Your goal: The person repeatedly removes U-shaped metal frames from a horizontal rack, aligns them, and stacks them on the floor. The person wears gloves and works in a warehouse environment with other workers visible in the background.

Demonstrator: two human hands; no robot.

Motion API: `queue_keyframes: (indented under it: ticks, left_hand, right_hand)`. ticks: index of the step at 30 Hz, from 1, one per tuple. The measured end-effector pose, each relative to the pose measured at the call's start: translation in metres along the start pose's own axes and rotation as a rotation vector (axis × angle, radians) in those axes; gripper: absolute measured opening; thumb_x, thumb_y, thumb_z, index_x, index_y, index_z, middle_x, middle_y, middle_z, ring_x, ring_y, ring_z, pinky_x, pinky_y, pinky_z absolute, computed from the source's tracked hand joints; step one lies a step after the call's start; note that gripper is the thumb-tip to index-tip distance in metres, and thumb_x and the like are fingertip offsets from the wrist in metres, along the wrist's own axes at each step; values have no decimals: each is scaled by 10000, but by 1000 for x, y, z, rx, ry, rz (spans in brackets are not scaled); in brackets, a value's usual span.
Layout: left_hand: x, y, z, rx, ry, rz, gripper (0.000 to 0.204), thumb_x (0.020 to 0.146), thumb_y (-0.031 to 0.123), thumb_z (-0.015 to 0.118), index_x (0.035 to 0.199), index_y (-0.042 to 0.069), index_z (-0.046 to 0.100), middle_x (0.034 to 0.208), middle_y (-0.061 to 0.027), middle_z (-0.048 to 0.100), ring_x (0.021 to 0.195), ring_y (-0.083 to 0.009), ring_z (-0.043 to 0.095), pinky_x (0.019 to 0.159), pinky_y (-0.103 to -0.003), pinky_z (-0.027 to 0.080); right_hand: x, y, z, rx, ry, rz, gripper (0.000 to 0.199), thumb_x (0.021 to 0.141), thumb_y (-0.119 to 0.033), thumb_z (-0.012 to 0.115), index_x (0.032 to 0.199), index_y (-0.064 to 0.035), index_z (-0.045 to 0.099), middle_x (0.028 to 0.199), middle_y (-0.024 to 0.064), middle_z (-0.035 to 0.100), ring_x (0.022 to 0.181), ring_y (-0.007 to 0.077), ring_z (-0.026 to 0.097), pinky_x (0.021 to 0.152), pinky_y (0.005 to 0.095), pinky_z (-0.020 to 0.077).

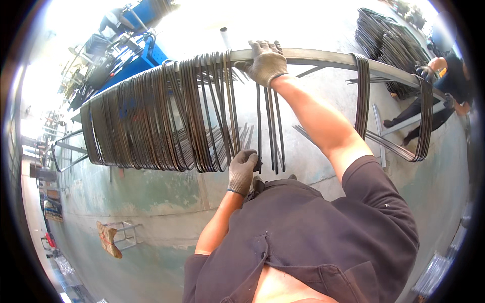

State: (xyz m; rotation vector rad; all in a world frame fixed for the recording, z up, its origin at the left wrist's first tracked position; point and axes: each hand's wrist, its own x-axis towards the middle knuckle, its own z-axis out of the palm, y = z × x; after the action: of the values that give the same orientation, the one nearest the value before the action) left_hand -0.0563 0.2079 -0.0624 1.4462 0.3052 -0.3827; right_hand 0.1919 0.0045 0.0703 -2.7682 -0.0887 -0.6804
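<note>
Your left hand (242,170) pinches the low end of a few bent steel rods (270,129); right hand (266,61) is closed over their tops on the rail (323,58). Keep both grips tight and slide them clear of the big bundle (156,121) at left.

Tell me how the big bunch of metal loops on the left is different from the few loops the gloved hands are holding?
The big bunch of loops is packed thick along the rail; the few held loops are only a handful.
The big bunch hangs untouched, while the held loops are gripped low by the left hand and met at the rail by the right hand.
The big bunch fans out slanted; the held loops hang nearly straight.
Both are dark bent steel rods hung over that rail.
</note>
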Motion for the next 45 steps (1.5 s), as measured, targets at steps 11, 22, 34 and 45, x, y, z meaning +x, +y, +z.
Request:
queue_keyframes:
  ticks: [11, 22, 34, 45]
  left_hand:
    - [-20, 21, -11, 21, 59, 33, 306, 1109, 157, 740, 1322, -64, 734, 1162, -115, 805, 1019, -175, 770, 927, -328, 624]
    - [-22, 8, -29, -12, 96, -76, 217, 1150, 148, 667, 1286, -15, 714, 1092, -152, 812, 934, -270, 803, 859, -425, 681]
    - [-2, 19, 10, 46, 2, -109, 209, 1141, 133, 687, 1290, -10, 722, 1066, -147, 818, 888, -254, 803, 822, -407, 686]
    - [15, 5, 51, 80, -56, -106, 234, 1123, 126, 702, 1281, -46, 715, 1076, -166, 814, 894, -259, 801, 817, -396, 677]
  right_hand:
    - [20, -36, 4, 83, -124, -33, 394, 1116, -407, 607, 1434, -241, 772, 1496, 63, 727, 1432, 317, 625, 1305, 578, 361]
    - [-16, 82, -34, 26, 31, 15, 351, 1082, -355, 577, 1307, -201, 798, 1499, 45, 753, 1523, 333, 613, 1404, 623, 269]
    - [-75, 262, -123, -321, 82, 239, 352, 1176, -381, 532, 1449, -348, 753, 1617, -69, 687, 1621, 270, 520, 1414, 640, 222]
    - [-117, 434, -192, -322, 75, 358, 380, 1167, -353, 551, 1504, -369, 726, 1664, -114, 639, 1643, 209, 474, 1415, 496, 304]
